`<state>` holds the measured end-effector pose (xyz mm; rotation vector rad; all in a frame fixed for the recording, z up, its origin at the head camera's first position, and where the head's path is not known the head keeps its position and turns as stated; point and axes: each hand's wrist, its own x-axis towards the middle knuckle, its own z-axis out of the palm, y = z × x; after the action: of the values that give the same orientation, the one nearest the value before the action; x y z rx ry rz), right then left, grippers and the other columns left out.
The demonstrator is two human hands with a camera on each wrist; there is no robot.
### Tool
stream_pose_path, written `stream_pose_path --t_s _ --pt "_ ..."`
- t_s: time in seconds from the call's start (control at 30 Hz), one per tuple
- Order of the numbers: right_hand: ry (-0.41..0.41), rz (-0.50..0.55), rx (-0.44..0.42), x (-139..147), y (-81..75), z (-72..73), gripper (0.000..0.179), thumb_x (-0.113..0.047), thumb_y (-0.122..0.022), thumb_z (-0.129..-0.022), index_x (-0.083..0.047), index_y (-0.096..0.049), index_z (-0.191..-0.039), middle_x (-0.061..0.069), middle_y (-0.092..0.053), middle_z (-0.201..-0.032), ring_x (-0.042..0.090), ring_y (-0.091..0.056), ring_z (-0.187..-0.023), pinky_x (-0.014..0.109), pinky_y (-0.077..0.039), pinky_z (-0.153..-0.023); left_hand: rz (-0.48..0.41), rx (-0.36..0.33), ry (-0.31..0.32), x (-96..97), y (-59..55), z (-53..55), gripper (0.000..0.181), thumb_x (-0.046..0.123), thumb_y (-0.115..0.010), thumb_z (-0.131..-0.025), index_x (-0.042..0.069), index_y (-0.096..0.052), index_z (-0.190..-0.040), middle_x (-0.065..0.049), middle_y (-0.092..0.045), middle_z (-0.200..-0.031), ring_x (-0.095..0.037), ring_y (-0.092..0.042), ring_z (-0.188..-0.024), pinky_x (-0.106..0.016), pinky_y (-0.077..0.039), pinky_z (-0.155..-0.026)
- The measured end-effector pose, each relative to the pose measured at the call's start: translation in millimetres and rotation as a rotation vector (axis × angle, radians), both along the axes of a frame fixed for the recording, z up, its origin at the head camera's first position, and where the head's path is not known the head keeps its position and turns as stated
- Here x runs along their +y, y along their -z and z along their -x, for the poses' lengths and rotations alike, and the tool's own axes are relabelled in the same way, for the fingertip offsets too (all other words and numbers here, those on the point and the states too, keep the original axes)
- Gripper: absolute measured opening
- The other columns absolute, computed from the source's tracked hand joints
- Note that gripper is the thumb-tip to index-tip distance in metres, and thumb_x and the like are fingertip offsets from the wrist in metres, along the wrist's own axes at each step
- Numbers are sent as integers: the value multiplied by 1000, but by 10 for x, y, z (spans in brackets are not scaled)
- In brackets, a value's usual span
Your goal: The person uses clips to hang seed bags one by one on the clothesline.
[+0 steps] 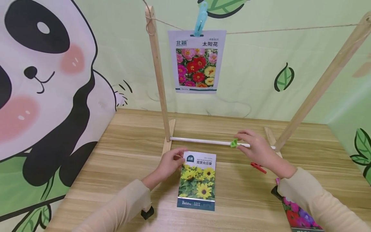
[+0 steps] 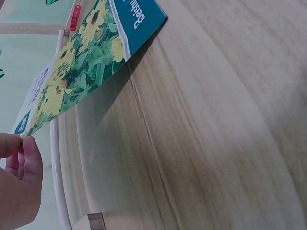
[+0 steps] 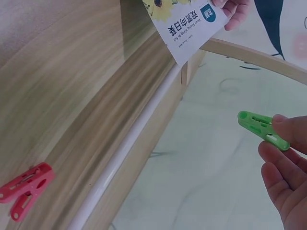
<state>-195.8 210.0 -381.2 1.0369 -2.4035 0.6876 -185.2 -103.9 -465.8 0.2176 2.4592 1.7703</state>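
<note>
A seed packet with yellow sunflowers [image 1: 197, 180] is pinched at its upper left corner by my left hand [image 1: 171, 163]. In the left wrist view, thumb and fingertips grip that corner, and the packet tilts up off the wood. My right hand [image 1: 256, 148] holds a green clothespin [image 3: 263, 129] between thumb and fingers, above the white rod in the head view. Behind, another seed packet with red, pink and yellow flowers [image 1: 197, 64] hangs from a twine line [image 1: 290, 29] under a blue clothespin [image 1: 201, 20].
A red clothespin [image 1: 258, 167] lies on the wooden table [image 1: 130, 129] below my right hand. A packet with purple and red flowers [image 1: 299, 214] is partly under my right forearm. Two wooden posts [image 1: 157, 71], joined low by a white rod [image 1: 200, 140], carry the twine.
</note>
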Motion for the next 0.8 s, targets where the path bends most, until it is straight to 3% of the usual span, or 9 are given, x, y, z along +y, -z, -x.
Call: stream_pose_path --t_s 0.23,0.5,0.8 --pt "-20 -2 31 -8 -43 20 36 17 -87 -75 9 -73 -107 19 -69 -104 32 -72 -86 47 -63 -73 14 13 -3 -22 -41 0 40 -18 -62 -95 -9 -67 -134 -14 -61 -100 -21 -63 -86 -35 -60 -71" --pt "3 -14 -54 -31 -161 -9 35 16 -85 -79 11 -73 -112 23 -70 -109 36 -73 -93 49 -64 -78 -8 29 9 -43 -104 0 40 -19 -62 -95 -11 -66 -134 -15 -60 -98 -18 -61 -82 -35 -59 -69" --pt "-23 -14 61 -41 -222 48 38 17 -89 -72 10 -74 -106 22 -70 -106 36 -73 -91 48 -64 -74 -4 21 17 -62 -198 0 38 -15 -61 -99 -9 -65 -136 -17 -60 -102 -18 -61 -82 -36 -60 -72"
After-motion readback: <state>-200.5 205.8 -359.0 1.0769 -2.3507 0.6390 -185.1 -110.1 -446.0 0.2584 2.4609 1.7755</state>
